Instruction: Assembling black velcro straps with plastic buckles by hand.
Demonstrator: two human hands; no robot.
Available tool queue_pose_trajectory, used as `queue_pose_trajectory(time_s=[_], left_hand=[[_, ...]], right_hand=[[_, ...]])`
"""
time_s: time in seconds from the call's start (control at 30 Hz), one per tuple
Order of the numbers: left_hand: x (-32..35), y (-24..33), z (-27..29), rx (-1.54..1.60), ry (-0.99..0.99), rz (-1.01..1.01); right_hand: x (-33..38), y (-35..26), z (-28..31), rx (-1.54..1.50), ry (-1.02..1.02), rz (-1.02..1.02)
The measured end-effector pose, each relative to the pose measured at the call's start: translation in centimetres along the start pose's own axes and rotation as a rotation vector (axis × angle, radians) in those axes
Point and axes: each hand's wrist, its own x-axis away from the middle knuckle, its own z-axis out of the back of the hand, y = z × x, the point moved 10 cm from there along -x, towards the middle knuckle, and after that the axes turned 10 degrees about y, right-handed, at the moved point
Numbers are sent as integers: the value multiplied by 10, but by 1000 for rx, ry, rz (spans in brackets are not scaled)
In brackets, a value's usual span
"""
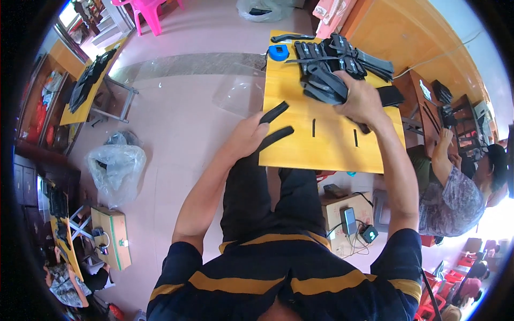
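Gripping black strapping (275,113) in the left hand (248,137) at the table's (332,153) left edge — clutching a dark bundle (323,87) in the right hand (361,99), over it. Seeing a clear bag (279,7) on the floor (206,32) beyond, with something dark inside (261,12).

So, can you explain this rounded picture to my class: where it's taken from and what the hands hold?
There is no machine: these are a person's bare hands. A fisheye camera on the head looks down, so straight edges bend. The left hand holds black strapping with two ends sticking out. The right hand is at a bundle of dark straps; blur hides whether it grips them. On the yellow table lie a blue tape measure, tied bundles of black straps and two short black strips.
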Motion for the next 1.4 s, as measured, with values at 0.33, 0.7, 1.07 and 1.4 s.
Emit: queue_pose_trajectory(time_s=[0.33, 0.7, 1.07, 1.4], left_hand=[[9, -10, -15, -119, 9, 182], [-8, 7, -38, -760, -65, 11], [-57, 85, -46, -760, 48, -233], [-102, 39, -99, -833, -11, -404]], right_hand=[[-35, 92, 32, -855, 179, -375], [99, 45, -38, -1327, 139, -572], [216, 12, -79, -1639, 66, -685], [237, 9, -84, -1753, 75, -746]])
